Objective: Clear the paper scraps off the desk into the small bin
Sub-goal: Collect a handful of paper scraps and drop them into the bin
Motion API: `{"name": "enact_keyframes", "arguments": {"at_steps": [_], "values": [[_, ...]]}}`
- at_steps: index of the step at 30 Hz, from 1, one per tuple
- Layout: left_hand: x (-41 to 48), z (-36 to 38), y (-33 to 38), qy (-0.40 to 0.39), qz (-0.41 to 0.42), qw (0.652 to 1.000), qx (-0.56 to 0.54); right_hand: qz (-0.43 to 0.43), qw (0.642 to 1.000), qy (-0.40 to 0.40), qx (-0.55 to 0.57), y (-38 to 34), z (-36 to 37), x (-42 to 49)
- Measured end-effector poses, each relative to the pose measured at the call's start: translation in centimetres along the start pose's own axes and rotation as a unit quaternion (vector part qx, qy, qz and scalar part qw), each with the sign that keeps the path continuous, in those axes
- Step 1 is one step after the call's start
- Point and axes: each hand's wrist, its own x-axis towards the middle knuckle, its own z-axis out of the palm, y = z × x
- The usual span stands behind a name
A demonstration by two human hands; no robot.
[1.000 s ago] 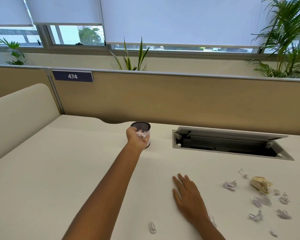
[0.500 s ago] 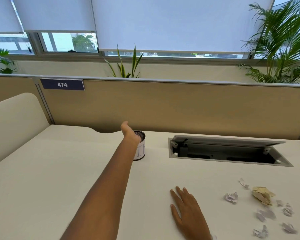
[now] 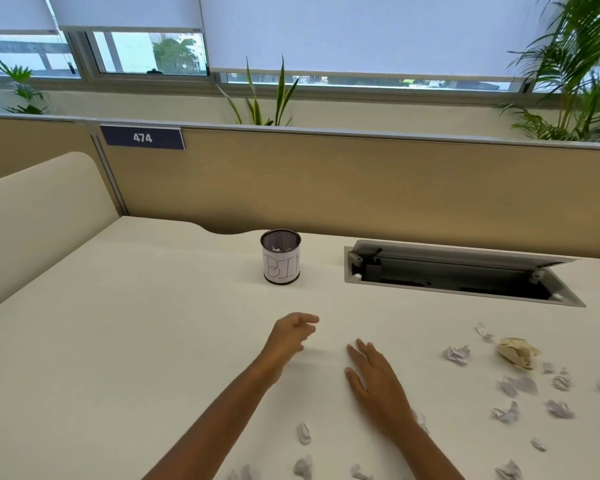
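A small black mesh bin (image 3: 280,257) with a white label reading "BIN" stands upright at the back of the cream desk (image 3: 125,341), with white scraps inside it. My left hand (image 3: 291,336) hovers in front of the bin, empty, fingers loosely apart. My right hand (image 3: 374,379) lies flat on the desk, palm down, fingers spread. Several crumpled white paper scraps (image 3: 458,354) lie scattered to the right, along with a larger tan crumpled ball (image 3: 516,351). More scraps (image 3: 303,434) lie near the front edge between my arms.
An open cable hatch (image 3: 458,271) is sunk into the desk right of the bin. A tan partition (image 3: 361,188) with a "474" tag closes the back, a cream divider (image 3: 39,209) the left side. Plants stand behind the partition.
My left hand held scraps at the bin, let them go over it, then drew back toward me, empty. The right hand stayed flat on the desk.
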Motion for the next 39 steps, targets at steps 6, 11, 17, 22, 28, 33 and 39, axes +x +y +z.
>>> {"name": "enact_keyframes", "arguments": {"at_steps": [6,11,17,22,28,33,39], "values": [[-6.7,-0.3,-5.8,-0.025,0.077,0.952,0.295,0.028,0.983,-0.075,0.163,-1.3,-1.8,-3.4],[-10.2,-0.3,-8.1,-0.053,0.124,0.870,0.474,0.025,0.979,-0.158,0.128,-2.3,-3.5,-6.7],[-10.7,0.5,-8.7,-0.067,0.131,0.849,0.508,0.023,0.978,-0.206,0.036,-5.1,-3.2,-10.7],[-10.2,1.1,-8.3,-0.036,0.129,0.856,0.499,0.001,0.984,-0.173,-0.032,-7.7,-0.7,-12.8],[-9.8,1.8,-8.3,-0.003,0.155,0.862,0.483,-0.056,0.991,-0.083,-0.085,-7.5,1.1,-13.1],[-9.5,1.8,-8.7,0.044,0.173,0.893,0.412,-0.041,0.998,-0.021,-0.049,-6.3,1.1,-12.3],[-9.1,1.3,-7.8,0.094,0.102,0.959,0.246,0.042,0.992,0.013,0.115,-6.6,-0.6,-9.9]]}}
